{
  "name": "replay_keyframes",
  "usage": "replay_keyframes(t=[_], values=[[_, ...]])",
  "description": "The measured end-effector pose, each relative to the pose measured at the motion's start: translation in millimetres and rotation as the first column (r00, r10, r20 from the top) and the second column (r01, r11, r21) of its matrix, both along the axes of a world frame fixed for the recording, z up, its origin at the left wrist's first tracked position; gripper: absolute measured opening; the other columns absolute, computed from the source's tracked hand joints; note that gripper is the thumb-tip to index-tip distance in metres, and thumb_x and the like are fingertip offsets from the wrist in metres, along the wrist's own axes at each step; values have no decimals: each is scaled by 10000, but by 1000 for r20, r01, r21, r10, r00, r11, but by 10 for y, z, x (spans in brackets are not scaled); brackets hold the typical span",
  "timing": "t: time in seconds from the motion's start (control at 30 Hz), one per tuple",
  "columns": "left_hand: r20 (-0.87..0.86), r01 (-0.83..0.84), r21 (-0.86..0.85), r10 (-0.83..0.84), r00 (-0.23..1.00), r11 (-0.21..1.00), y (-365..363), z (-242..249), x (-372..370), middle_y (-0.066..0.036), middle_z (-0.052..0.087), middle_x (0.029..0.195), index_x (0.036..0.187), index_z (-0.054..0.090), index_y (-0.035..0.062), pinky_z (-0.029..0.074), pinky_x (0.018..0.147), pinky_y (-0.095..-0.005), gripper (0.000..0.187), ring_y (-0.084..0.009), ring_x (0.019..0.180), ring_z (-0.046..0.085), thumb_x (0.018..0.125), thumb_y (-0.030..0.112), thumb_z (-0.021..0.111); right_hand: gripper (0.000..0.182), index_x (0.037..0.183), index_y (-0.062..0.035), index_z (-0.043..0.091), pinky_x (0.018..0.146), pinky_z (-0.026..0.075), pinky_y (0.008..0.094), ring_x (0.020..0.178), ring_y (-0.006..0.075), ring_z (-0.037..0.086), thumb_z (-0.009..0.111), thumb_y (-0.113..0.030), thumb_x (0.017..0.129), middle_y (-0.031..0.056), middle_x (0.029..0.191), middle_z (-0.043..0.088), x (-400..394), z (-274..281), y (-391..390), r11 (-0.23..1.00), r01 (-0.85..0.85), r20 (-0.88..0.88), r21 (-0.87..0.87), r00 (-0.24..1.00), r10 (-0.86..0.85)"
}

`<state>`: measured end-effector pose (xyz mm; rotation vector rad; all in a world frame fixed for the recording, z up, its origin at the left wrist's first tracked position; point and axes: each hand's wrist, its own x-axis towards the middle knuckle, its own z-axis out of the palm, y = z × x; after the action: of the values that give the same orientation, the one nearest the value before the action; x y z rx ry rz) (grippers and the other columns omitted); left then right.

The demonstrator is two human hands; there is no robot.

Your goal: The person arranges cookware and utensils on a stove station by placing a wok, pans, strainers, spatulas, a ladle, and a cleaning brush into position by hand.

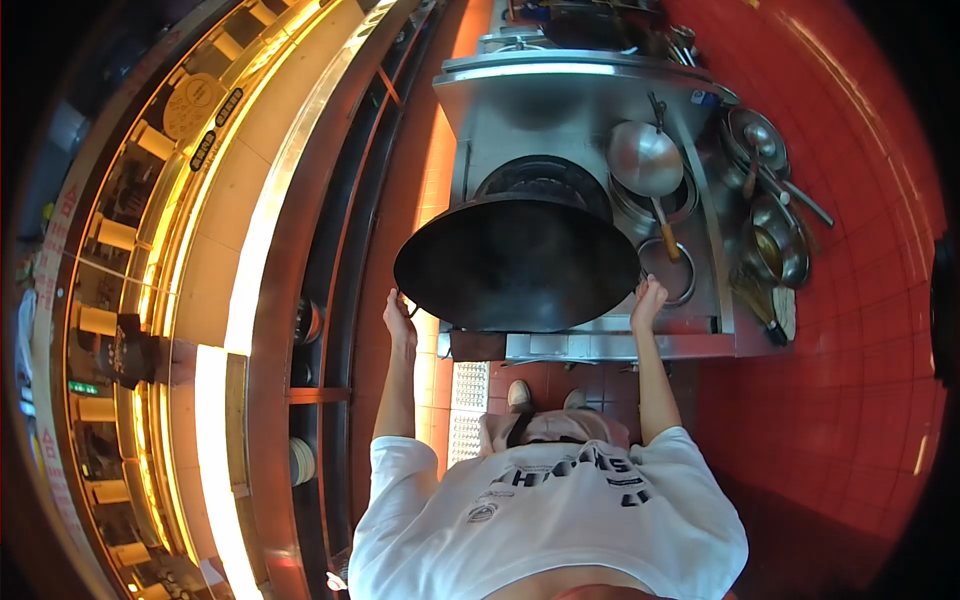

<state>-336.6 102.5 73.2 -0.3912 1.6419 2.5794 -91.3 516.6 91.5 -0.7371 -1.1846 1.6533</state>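
A big black wok (515,262) is tilted in front of me, its dark inside facing up toward me. My left hand (399,315) is closed at its left rim, by a small loop handle. On the opposite side, my right hand (648,298) grips the right rim area; the handle there is mostly hidden by the fingers. Behind the wok shows the dark burner ring (545,178) of the steel stove (560,130). Nearest my right hand on the stove is a metal ring (680,270).
Right of the burner, a ladle with a wooden handle (646,160) lies over a round pot (685,200). Metal bowls (778,240), lids and a brush (760,305) line the right side. A long shelf unit (330,250) with stacked plates (301,462) runs along my left.
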Motion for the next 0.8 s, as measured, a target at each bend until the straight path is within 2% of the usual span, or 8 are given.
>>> replay_keyframes(t=[0.23,0.43,0.53,0.63,0.67,0.7,0.77,0.8], values=[[61,82,50,-85,995,995,-233,-157,-100,74,236,529,587,361,193,212,495,-239,361,-56,501,231,892,265,541,400,517,-105,296,425,204,254,445,70,294,437,-174,885,-27,489,307,164,-116,-229,1000,-6,65,17,998,5],[95,144,137,-158,983,980,-458,-311,-15,57,179,532,565,276,184,223,556,-244,477,-79,516,209,897,438,505,434,513,-104,321,418,210,246,439,61,288,446,-223,912,-34,491,315,372,-306,-467,1000,-3,89,23,996,1],[36,218,159,-226,973,963,-512,-206,131,47,202,562,581,275,168,227,584,-249,480,-84,543,217,907,459,474,462,516,-105,329,427,207,248,457,51,260,456,-267,930,-51,501,299,467,-295,-586,992,-25,218,121,976,-2],[-9,278,208,-282,959,938,-593,-297,111,37,265,616,625,309,153,252,608,-252,441,-88,580,261,921,447,450,467,515,-105,340,441,209,241,478,47,276,452,-276,935,-44,522,326,432,-222,-589,997,-52,191,65,981,38],[40,183,155,-191,981,971,-551,-314,84,33,294,639,655,345,141,269,628,-257,417,-93,602,286,923,442,449,474,524,-60,379,473,273,253,503,71,343,443,-277,940,-13,538,387,426,-162,-585,994,-62,230,85,972,41],[82,87,98,-95,992,991,-530,-336,61,29,322,662,685,380,129,286,648,-261,397,-97,624,310,925,437,448,474,524,-60,379,473,273,253,503,71,343,443,-277,940,-13,538,387,410,-115,-589,995,-35,222,93,975,14],[-75,284,127,-277,958,950,-693,-691,-41,17,372,723,756,444,102,326,718,-305,377,-115,712,359,921,440,449,450,572,-5,430,516,335,283,528,114,417,437,-265,940,27,548,436,461,-58,-622,924,-98,364,370,930,-47],[-139,312,70,-301,944,947,-719,-697,21,-6,429,821,844,477,89,333,788,-339,365,-134,817,402,920,445,441,395,681,35,526,597,390,305,594,161,492,436,-251,936,73,604,502,557,-38,-621,911,-168,455,377,890,-25]])
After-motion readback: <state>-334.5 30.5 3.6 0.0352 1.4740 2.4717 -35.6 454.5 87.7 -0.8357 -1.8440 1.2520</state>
